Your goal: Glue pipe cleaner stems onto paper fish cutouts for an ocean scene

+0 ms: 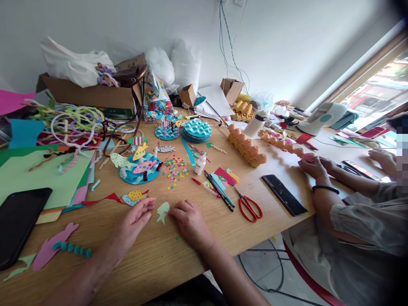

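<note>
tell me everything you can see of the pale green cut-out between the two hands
The pale green cut-out is a small piece, thin and paper-like, with an uneven outline running out into several points, rather like a star or a fish with fins. No drawn marks can be made out on it. It is at the wooden table top, near the front edge. The fingertips of the right hand meet its right side; the left hand is beside it, apart from it.

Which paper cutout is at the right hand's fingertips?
The small green cutout between left hand and right hand; the plain pink fish lies far left, the yellow-blue fish beyond the left hand.
</note>
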{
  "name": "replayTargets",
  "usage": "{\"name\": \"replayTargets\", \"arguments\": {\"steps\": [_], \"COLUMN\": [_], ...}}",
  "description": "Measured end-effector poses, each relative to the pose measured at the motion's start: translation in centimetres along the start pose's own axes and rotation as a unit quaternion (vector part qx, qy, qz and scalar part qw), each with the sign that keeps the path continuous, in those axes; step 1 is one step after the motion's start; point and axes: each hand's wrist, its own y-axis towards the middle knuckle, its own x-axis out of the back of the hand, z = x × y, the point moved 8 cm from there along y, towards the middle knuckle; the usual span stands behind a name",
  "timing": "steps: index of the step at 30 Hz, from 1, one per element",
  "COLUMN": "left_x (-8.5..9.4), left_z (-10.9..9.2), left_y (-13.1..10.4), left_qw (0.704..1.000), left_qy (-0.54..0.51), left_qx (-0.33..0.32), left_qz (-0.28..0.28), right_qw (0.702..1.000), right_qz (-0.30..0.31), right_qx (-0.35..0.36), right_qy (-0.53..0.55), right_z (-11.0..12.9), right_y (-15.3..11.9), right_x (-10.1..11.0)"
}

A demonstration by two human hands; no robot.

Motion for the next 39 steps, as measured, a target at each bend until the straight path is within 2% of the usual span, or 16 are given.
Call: {"name": "replayTargets", "arguments": {"steps": [3,7,11,14,22,27,30,35,39], "left_x": [0.1,0.1,-0.5,-1.0,-1.5,-1.6,-2.2,-3.4,-4.0], "left_z": [0.6,0.5,0.1,-0.4,-0.5,-0.3,0.0,0.3,0.0], "left_y": [0.1,-0.3,-1.5,-2.0,-2.0,-1.7,-1.4,-0.8,-0.6], "left_qw": [0.998,0.991,0.956,0.933,0.913,0.911,0.911,0.913,0.912], "left_qy": [-0.057,-0.118,-0.253,-0.309,-0.348,-0.363,-0.365,-0.351,-0.352], "left_qx": [0.039,0.069,0.147,0.186,0.212,0.195,0.194,0.209,0.206], "left_qz": [-0.004,-0.008,0.003,0.001,-0.032,-0.031,-0.012,0.02,0.036], "right_qw": [1.0,1.0,0.999,0.999,0.991,0.977,0.971,0.978,0.988], "right_qz": [-0.003,-0.009,-0.021,-0.032,-0.073,-0.111,-0.131,-0.157,-0.134], "right_qx": [-0.002,-0.002,-0.003,-0.005,-0.007,-0.028,-0.023,0.024,0.043], "right_qy": [0.006,0.013,0.025,0.042,0.111,0.179,0.197,0.135,0.071], "right_z": [-0.1,-0.2,-0.2,-0.3,-0.8,-1.5,-1.5,-0.5,0.5], "right_y": [0.0,0.0,0.0,0.0,-0.1,-0.3,-0.4,-0.4,-0.2], "right_x": [-0.1,0.0,0.2,0.4,0.9,1.4,1.9,3.4,4.0]}}
